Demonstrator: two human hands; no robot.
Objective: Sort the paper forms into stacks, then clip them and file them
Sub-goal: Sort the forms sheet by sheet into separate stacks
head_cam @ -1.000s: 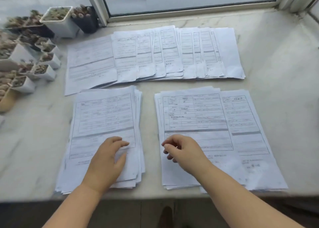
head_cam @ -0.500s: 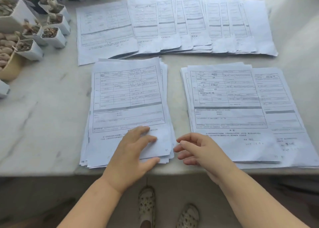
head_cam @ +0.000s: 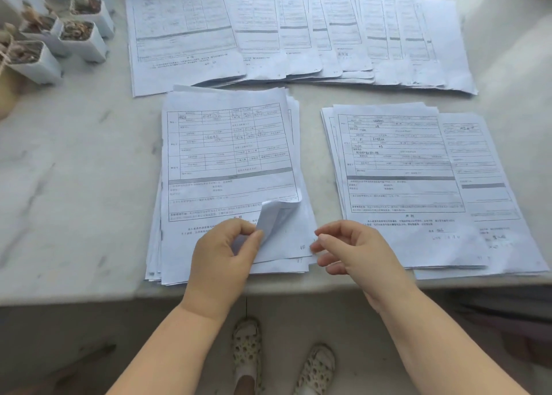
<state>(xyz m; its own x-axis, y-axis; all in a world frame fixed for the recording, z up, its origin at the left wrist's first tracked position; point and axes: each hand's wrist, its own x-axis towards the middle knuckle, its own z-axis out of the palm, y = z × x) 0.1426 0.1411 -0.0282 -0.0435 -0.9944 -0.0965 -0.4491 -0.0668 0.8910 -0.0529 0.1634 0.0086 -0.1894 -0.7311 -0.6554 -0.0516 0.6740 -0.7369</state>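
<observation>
A: Status, left side?
B: Left hand (head_cam: 222, 252) pinches the curled lower corner of the top sheet (head_cam: 230, 158) on the left stack (head_cam: 155, 245).
A: Right side?
B: Right hand (head_cam: 355, 251) hovers between stacks, fingers loosely curled, holding nothing. Right stack (head_cam: 418, 185) lies flat on the marble counter (head_cam: 74, 185).

Pale marble ledge (head_cam: 74, 185). Two near stacks of forms (head_cam: 227, 167) (head_cam: 418, 185), a fanned far row (head_cam: 298, 30), white plant pots (head_cam: 80, 39) at left.
</observation>
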